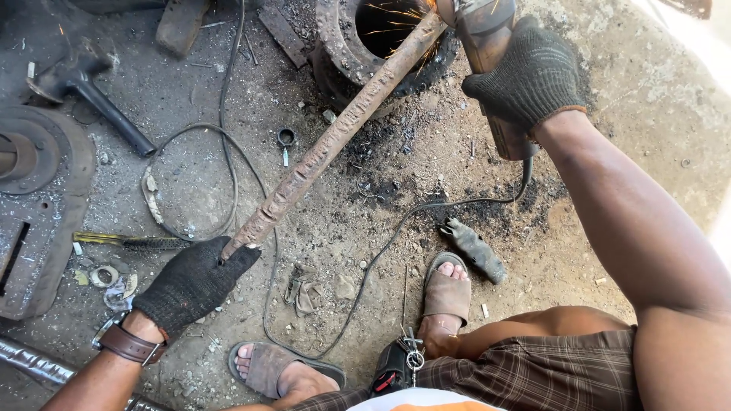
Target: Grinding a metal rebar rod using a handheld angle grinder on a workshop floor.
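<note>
Head view, landmark: rusty rod (335,137), slanting from lower left to upper right over gritty ground (426,152).
Left hand (194,283): gloved, closing around the rod's lower end, bracing it.
Right hand (529,76): gloved, wrapping tightly around the angle grinder (487,53) at the rod's upper end.
Contact point: throwing sparks (396,15) where the grinder is meeting the rod, over the round rusty ring (343,46) propping that end.
Power cable (396,236): trailing from the grinder, looping below the rod toward the sandalled feet (445,293).
Beyond the rod's left side: hammer (91,91) and wire brush (133,242) lying apart.
Risk, sparks: possibly landing on bare toes or forearms, these being uncovered.
Risk, rod: likely kicking or rolling if the disc binds, being steadied by one hand only.
Risk, cable: possibly snagging a foot, lying so near.
</note>
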